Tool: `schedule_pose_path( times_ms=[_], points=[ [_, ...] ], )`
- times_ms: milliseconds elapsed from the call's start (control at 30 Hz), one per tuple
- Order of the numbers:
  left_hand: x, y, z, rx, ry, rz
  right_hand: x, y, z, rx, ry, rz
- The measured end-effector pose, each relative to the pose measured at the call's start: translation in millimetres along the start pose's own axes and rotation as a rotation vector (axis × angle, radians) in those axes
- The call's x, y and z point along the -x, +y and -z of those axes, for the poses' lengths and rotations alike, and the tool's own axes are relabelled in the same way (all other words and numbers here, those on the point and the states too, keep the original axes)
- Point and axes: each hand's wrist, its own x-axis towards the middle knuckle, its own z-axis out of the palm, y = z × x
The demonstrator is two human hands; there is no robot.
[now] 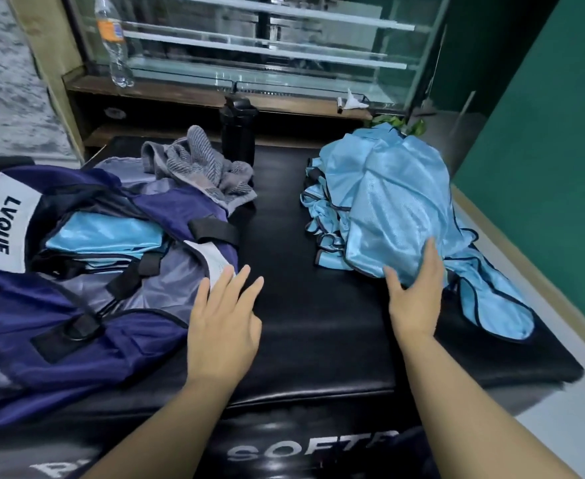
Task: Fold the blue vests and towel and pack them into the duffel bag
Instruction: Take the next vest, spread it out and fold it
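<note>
Duffel bag [77, 271] on bench [318, 323] to my left, folded vests [104, 236] inside; towel [198, 167] behind it; vest pile [387, 209] right.

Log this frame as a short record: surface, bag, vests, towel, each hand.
surface: black padded mat
bag: navy duffel bag, open, folded blue vest inside
vests: unfolded light blue pile on the mat's right side
towel: grey towel, crumpled, at the bag's far edge
left hand: fingers straight, at the bag's edge
right hand: resting on the pile, fingers straight
</note>
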Motion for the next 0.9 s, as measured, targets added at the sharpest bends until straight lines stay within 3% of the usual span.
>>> schedule_pose_path(
  times_ms=[167,300,400,467,533,600,633,767,900],
  points=[
    [-0.3,-0.8,-2.5,0.008,-0.015,0.020,-1.6,-0.6,-1.9,-0.070,-0.012,-0.109],
    [0.1,-1.5,-4.3,0.031,-0.021,0.032,10.2,2.7,2.6,0.038,0.105,0.015],
    [0.0,-1.8,-4.6,0.054,-0.015,0.043,26.1,-4.4,7.5,0.116,0.086,0.122],
    [0.2,-1.7,-3.3,0.064,-0.011,0.048,41.8,-6.9,10.8,0.142,-0.028,0.331],
    [0.8,-0.7,-0.5,0.076,-0.013,0.056,51.2,-4.7,12.1,0.141,-0.316,0.431],
    [2.9,0.6,3.9,0.102,-0.047,0.059,56.3,-5.2,15.1,0.181,-0.606,0.342],
    [4.7,0.9,6.4,0.117,-0.069,0.055,58.6,-8.1,16.7,0.194,-0.662,0.276],
    [23.4,6.4,13.1,0.260,-0.111,0.052,66.7,-23.1,28.3,0.030,-0.534,-0.014],
    [52.5,21.5,24.5,0.621,-0.134,0.152,73.4,-40.5,36.5,0.160,-0.664,-0.028]
  ],
)
